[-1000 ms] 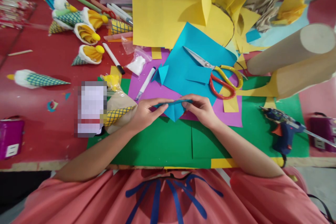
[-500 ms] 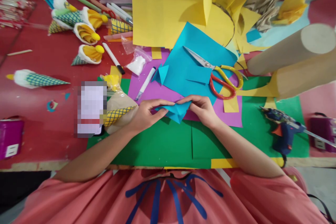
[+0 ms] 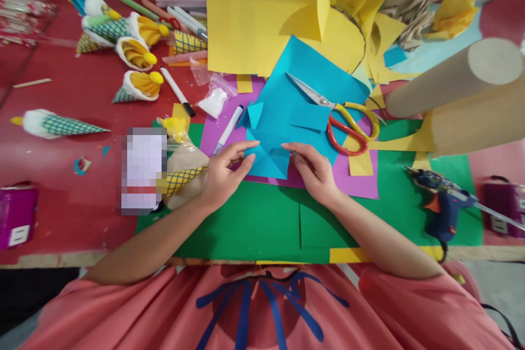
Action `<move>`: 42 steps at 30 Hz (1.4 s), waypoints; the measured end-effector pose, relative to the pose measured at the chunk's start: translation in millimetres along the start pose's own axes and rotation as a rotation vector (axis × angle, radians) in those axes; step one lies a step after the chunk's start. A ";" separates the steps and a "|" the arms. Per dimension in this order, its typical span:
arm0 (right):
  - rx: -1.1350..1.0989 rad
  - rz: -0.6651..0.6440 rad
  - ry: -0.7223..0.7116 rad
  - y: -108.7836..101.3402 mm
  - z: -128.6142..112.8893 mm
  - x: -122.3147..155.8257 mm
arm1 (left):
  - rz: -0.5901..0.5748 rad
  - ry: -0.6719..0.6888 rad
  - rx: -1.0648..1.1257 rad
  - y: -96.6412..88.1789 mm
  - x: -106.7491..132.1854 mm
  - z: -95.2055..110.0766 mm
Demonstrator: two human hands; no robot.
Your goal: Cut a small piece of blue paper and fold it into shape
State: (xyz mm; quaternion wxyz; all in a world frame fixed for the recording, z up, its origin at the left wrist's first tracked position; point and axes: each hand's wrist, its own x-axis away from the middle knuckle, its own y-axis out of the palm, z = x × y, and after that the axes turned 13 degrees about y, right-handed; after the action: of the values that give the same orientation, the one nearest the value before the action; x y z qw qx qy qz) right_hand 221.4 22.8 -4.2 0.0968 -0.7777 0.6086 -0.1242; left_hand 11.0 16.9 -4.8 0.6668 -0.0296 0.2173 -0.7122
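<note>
A small piece of creased blue paper lies between my hands, its folds partly spread. My left hand has its left side between thumb and forefinger. Just off the paper's right edge is my right hand, fingers loosely curved and apart, holding nothing. Beyond them a larger blue sheet rests on purple paper. Scissors with red and yellow handles lie on the blue sheet, beside a cut blue strip. A small folded blue piece sits by a white marker.
Green sheets cover the near table. A glue gun lies right, below a cardboard tube. At left are a pixelated phone, a patterned cone and several decorated paper cones. Yellow card lies at the back.
The blue paper has opened from a pointed, pinched shape into a flatter one. My right hand has let go of it and moved slightly away. The left fingers have loosened and shifted slightly left.
</note>
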 end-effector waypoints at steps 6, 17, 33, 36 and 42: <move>-0.003 -0.057 -0.158 0.6 0.3 -6.5 | -0.057 0.066 0.030 -6.4 1.7 -2.4; -0.266 -0.097 -0.008 -2.0 5.7 -9.4 | -0.184 0.315 0.082 -7.8 5.0 -11.1; -0.155 -0.088 0.077 1.1 -3.8 -7.0 | -0.105 0.260 -0.014 -3.9 -0.5 -4.3; -0.234 -0.133 0.204 5.2 0.6 -5.0 | -0.100 0.155 0.082 -0.6 1.5 -7.7; -0.301 -0.080 0.259 9.2 4.3 -3.1 | -0.165 0.155 0.061 -0.7 0.6 -4.4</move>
State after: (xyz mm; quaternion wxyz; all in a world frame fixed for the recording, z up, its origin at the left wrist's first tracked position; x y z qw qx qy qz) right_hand 213.5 23.6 -11.3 -0.1045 -0.7846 0.5961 -0.1347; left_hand 8.8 17.5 -8.7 0.5878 0.0280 0.2434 -0.7710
